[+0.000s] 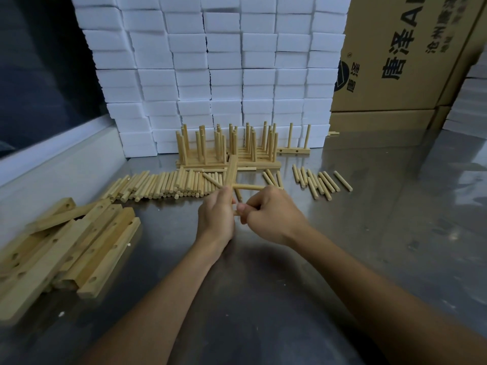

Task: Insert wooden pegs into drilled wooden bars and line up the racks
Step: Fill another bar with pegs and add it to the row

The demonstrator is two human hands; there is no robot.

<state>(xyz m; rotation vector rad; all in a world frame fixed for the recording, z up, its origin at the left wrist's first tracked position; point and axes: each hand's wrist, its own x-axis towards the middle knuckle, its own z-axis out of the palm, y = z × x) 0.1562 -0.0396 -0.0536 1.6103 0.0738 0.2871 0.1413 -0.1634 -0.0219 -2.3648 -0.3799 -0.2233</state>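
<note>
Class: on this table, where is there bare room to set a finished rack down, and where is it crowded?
Bare steel lies right of the loose pegs, toward the cardboard box, and near the camera between the bars and the right hand. Crowded: the peg pile, the racks by the foam blocks, and around the left hand.

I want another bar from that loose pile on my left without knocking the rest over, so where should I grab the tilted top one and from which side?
Probably take the tilted bar at its raised far end, pinching its long narrow sides from above. It lies across the other drilled bars, propped clear of them there, so fingers fit under.
</note>
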